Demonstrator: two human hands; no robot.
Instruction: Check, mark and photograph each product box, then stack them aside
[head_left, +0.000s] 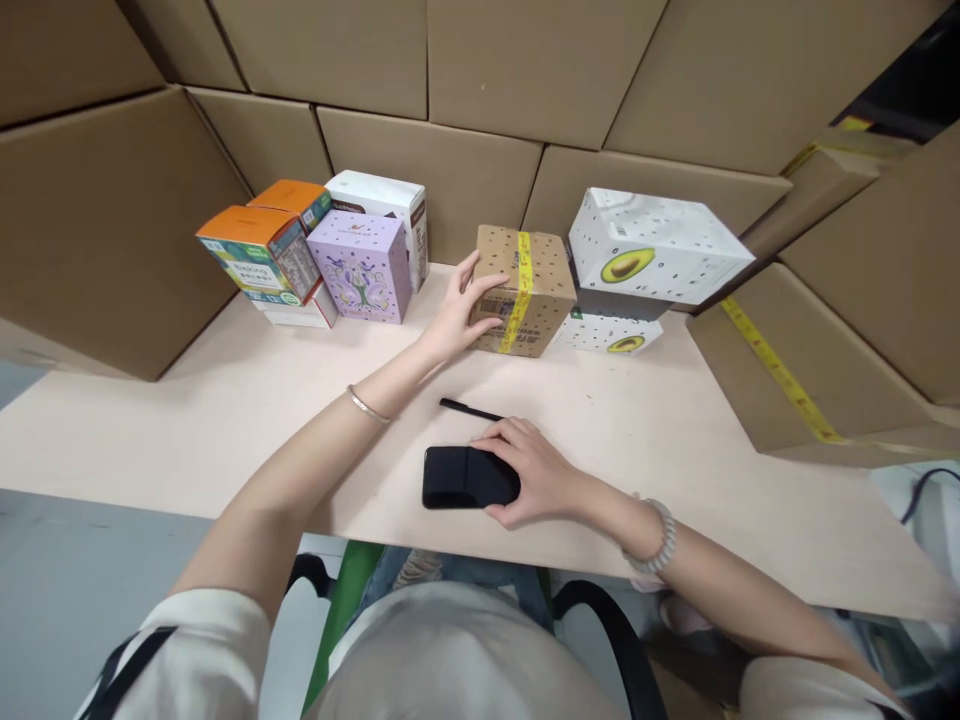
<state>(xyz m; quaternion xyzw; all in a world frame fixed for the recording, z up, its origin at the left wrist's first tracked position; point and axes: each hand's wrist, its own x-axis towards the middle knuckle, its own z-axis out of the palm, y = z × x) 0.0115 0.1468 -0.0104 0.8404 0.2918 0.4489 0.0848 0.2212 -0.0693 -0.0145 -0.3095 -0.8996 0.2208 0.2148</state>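
Note:
My left hand (459, 312) reaches forward and grips the left side of a small brown cardboard box (534, 290) sealed with yellow tape, thumb on its top edge and fingers on its front. My right hand (534, 470) rests on the pale table (225, 410) near me, its fingers closed on the right end of a black phone (461, 477) that lies flat. A thin black pen (471, 408) lies just beyond the phone, between my two hands.
At the back left stand orange-topped boxes (259, 255), a purple box (361, 265) and a white box (390, 205). Two white avocado-print boxes (652, 245) are stacked right of the brown box. Large cartons (795, 360) wall in the table on all sides.

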